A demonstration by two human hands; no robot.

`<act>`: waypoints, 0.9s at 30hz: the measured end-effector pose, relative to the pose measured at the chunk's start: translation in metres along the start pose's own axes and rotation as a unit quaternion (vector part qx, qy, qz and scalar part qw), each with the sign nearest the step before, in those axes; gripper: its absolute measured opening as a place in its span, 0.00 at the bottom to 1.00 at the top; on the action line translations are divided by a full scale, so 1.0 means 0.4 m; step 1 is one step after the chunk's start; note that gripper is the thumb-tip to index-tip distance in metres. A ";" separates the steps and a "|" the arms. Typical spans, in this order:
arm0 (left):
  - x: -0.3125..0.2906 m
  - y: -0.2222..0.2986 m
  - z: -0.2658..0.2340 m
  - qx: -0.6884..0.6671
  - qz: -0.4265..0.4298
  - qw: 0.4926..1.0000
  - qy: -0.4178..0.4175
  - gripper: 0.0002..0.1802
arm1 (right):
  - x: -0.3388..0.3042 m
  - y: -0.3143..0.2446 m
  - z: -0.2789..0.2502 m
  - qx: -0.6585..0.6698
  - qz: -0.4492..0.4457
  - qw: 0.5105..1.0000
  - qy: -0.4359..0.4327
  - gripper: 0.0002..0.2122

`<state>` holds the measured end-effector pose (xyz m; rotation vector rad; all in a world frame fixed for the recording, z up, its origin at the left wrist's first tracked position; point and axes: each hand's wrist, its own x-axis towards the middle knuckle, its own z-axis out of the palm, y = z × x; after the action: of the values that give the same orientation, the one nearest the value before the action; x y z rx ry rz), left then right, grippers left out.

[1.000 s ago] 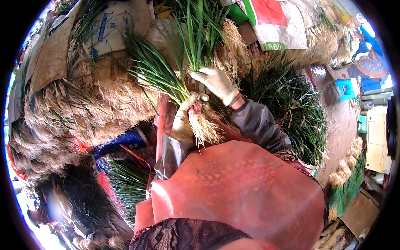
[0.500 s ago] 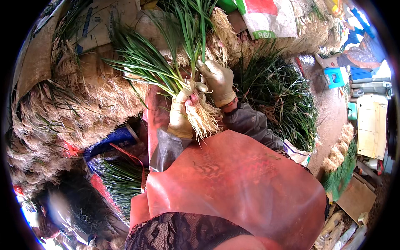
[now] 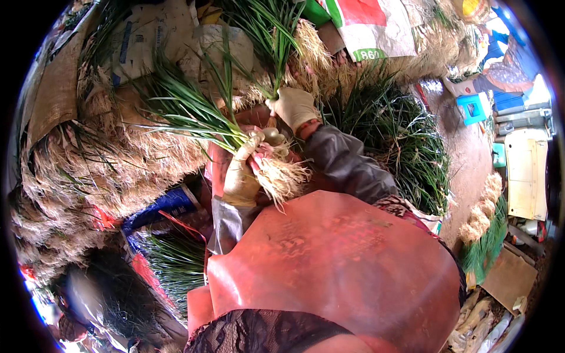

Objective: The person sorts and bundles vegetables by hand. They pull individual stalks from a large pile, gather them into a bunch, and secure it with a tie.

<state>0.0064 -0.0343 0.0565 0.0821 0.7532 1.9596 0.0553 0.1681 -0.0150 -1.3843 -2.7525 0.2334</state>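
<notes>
My gloved left hand (image 3: 244,170) is wrapped round a bunch of green garlic (image 3: 273,176), with pinkish stem bases and pale stringy roots hanging toward my lap. The bunch's long green leaves fan out to the upper left. Just above and to the right, my gloved right hand (image 3: 294,110) pinches the lower stems of a few more stalks (image 3: 276,70), whose leaves reach up toward the far pile. Its fingertips are partly hidden behind the back of the glove. A reddish apron (image 3: 335,253) covers my lap below both hands.
Stacked plants with matted pale roots (image 3: 106,170) line the left and far sides, partly under sacks (image 3: 376,26). A heap of loose green stalks (image 3: 400,141) lies to the right. Farther right are a blue container (image 3: 471,110), a bundled row of plants (image 3: 482,235) and another person's leg (image 3: 500,80).
My hands have moved apart. The right has lifted slightly up and left with stalks in its fingers, while the left has dropped a little down and left with the bunch.
</notes>
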 end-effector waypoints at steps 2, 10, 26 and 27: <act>-0.002 0.029 0.045 0.086 -0.003 0.996 0.018 0.14 | 0.013 0.038 0.002 0.321 0.028 0.946 -0.027 0.18; 0.022 -0.031 0.000 0.132 -0.089 0.986 0.042 0.05 | -0.195 -0.023 -0.144 0.217 -0.269 0.921 0.180 0.14; -0.017 0.002 0.059 0.030 -0.065 0.997 0.009 0.16 | -0.222 0.031 -0.207 0.552 -0.075 0.756 -0.343 0.17; -0.013 0.008 0.054 0.061 -0.072 0.995 0.008 0.17 | -0.224 0.033 -0.163 0.595 -0.135 0.739 -0.285 0.16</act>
<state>0.0145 -0.0296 0.0769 0.0835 0.8655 1.7779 0.1265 0.1113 0.0493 -0.5325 -2.0858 2.1719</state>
